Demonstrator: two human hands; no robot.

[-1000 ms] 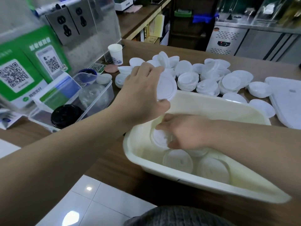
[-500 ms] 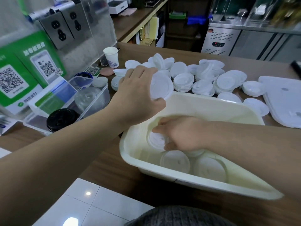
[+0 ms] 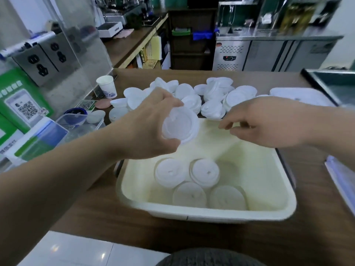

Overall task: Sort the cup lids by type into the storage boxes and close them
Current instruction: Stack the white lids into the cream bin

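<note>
The right hand (image 3: 269, 121), inside the cream rectangular plastic storage box (image 3: 211, 215) a moment ago, is now hovering above it, fingers loosely curled, holding nothing. The left hand (image 3: 149, 129) is gripping a white round plastic cup lid (image 3: 180, 127) (possibly a small stack) over the box. So one placement is finishing; the unsorted lid pile (image 3: 213, 96) is waiting behind.
</note>
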